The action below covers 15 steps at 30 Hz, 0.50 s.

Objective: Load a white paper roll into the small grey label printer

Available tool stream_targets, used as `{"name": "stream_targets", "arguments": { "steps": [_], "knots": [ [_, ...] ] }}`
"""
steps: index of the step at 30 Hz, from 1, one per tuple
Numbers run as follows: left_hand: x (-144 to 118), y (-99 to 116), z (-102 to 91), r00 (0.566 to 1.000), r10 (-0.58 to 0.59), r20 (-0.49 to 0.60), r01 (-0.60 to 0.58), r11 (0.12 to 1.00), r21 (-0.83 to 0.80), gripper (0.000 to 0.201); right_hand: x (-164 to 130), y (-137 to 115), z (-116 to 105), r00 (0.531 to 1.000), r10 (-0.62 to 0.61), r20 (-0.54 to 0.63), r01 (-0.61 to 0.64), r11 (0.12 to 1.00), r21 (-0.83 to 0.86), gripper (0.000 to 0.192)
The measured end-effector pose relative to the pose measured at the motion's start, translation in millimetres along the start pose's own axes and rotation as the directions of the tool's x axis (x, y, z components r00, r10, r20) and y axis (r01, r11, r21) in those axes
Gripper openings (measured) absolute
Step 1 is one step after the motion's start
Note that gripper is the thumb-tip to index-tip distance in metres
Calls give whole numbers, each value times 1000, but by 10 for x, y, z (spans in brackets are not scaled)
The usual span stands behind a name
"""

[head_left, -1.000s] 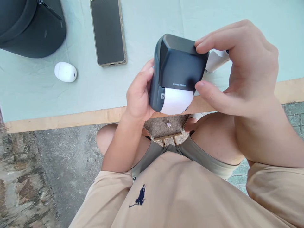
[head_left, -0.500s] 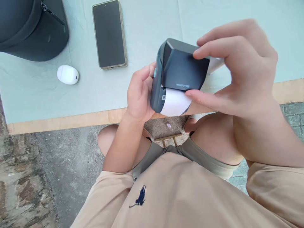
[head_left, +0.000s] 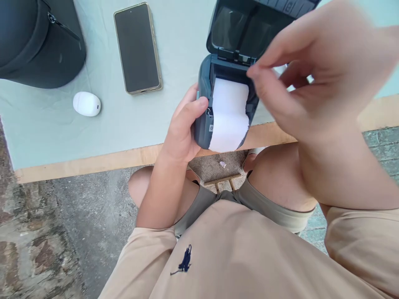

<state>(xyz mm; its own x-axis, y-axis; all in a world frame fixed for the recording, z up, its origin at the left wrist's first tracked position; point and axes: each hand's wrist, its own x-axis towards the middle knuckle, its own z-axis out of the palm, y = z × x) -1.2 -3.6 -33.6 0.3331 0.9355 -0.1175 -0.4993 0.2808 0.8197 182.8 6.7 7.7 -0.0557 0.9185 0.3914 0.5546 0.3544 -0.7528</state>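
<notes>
On bench [head_left: 50, 143], from left: bag [head_left: 59, 62], white case [head_left: 86, 104], phone [head_left: 137, 50]. With left hand [head_left: 179, 133], gripping printer [head_left: 203, 128] at bench's near edge, with lid [head_left: 229, 29] up and paper [head_left: 230, 108] inside. With right hand [head_left: 327, 83], pinching near hinge [head_left: 235, 57]; too blurred to tell if gripping anything.

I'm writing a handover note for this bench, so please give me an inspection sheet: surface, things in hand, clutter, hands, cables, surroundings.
Surface: table with a pale green covering and a bare wooden front edge.
Things in hand: dark printer, lid swung open; white paper inside, its ragged end over the front.
Clutter: phone, screen dark; small white case; black zipped bag.
Hands: left hand grips the printer's side; right hand, blurred, is at its right side, contact unclear.
Cables: nothing seen.
Surroundings: grey ground, a small pale scrap on it; rough stonework at the picture's left.
</notes>
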Motion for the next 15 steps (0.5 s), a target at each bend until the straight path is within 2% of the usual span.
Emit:
{"name": "stream_targets", "arguments": {
  "steps": [3, 5, 7, 9, 11, 15],
  "knots": [
    [2, -14, 5, 1000, -2, -12, 2, 1000, 1, 29, 9, -48, 28, 998, -31, 49, 34, 998, -61, 30],
    [6, -27, -13, 1000, 1, 11, -1, 1000, 2, 31, 24, -94, 49, 984, -75, 162, 111, 968, -226, 27],
    [8, -40, -41, 999, 1, 40, -2, 1000, 14, 35, 51, -146, 63, 942, -76, 328, 234, 849, -475, 27],
    [4, -50, -63, 999, 7, 48, -8, 1000, 15, 37, 75, -205, 60, 905, -12, 425, 302, 722, -622, 28],
    [-4, -50, -69, 999, 7, 47, -7, 1000, 4, 35, 76, -272, 31, 912, 10, 410, 260, 761, -594, 30],
    [-14, -30, -37, 1000, -3, 20, 3, 1000, -10, 27, 19, -295, -116, 927, -96, 362, 202, 943, -265, 29]
  ]
}}
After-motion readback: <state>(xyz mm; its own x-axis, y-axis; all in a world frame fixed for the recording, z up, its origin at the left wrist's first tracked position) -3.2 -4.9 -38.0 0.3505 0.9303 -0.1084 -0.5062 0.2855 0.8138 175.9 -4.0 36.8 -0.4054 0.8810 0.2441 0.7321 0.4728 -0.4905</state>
